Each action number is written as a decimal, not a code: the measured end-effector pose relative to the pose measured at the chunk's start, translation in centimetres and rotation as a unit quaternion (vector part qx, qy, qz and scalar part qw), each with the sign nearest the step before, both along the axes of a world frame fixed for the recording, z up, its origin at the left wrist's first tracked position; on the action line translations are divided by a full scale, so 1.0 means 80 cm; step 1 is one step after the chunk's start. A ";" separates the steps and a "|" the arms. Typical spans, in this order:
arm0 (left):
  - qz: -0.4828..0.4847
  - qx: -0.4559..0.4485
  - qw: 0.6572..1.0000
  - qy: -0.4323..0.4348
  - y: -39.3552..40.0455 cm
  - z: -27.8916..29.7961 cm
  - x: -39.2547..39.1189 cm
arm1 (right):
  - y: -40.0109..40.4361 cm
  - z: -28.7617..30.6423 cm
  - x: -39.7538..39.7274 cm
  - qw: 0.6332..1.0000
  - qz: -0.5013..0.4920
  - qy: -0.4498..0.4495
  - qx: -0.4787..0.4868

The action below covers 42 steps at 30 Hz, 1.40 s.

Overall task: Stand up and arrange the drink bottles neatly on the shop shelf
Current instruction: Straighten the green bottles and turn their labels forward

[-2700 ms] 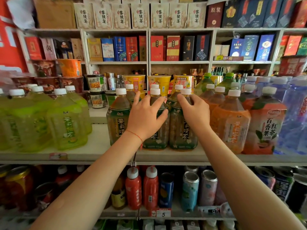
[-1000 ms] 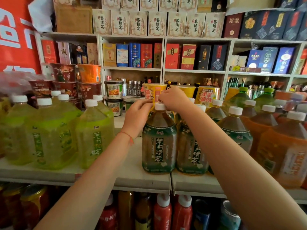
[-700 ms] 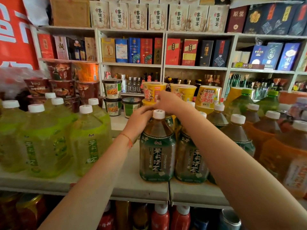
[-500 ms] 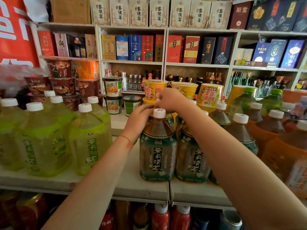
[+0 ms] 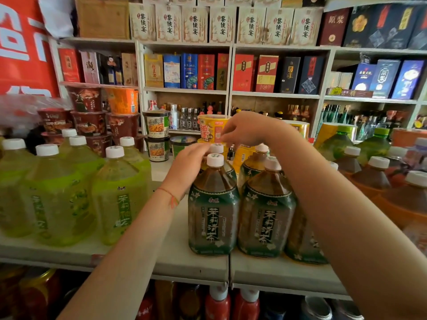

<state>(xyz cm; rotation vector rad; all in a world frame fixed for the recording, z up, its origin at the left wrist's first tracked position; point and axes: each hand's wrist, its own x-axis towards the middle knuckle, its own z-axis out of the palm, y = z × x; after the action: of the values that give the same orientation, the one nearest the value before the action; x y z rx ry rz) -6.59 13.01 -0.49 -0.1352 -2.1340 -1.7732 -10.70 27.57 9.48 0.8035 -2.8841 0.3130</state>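
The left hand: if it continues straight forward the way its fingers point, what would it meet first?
Probably the white cap of the rear dark tea bottle, right at the left hand fingertips; they may already touch it. Depth is unclear.

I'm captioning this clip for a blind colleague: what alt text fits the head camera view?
Two bare hands reach over dark green-labelled tea bottles standing on a shop shelf; the left hand and right hand meet at the cap of a bottle in the row behind. Yellow-green bottles stand to the left, orange-labelled ones to the right, instant noodle cups and boxed liquor behind.
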 end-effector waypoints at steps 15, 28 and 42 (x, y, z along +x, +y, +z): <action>0.163 -0.511 0.786 0.308 0.110 0.010 0.024 | 0.076 -0.018 -0.012 0.988 -0.042 0.062 0.132; 0.157 -0.479 0.820 0.269 0.134 0.002 0.016 | 0.117 -0.004 -0.011 0.999 0.022 0.030 0.036; 0.171 -0.517 0.786 0.293 0.215 -0.012 0.037 | 0.204 -0.072 -0.024 0.892 -0.141 -0.129 -0.409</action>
<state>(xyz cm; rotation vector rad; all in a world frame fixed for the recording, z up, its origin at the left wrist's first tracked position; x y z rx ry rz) -3.60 30.23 -1.46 -0.4616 -2.1631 -0.1441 -12.62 43.93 3.75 0.1895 -2.5949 1.5405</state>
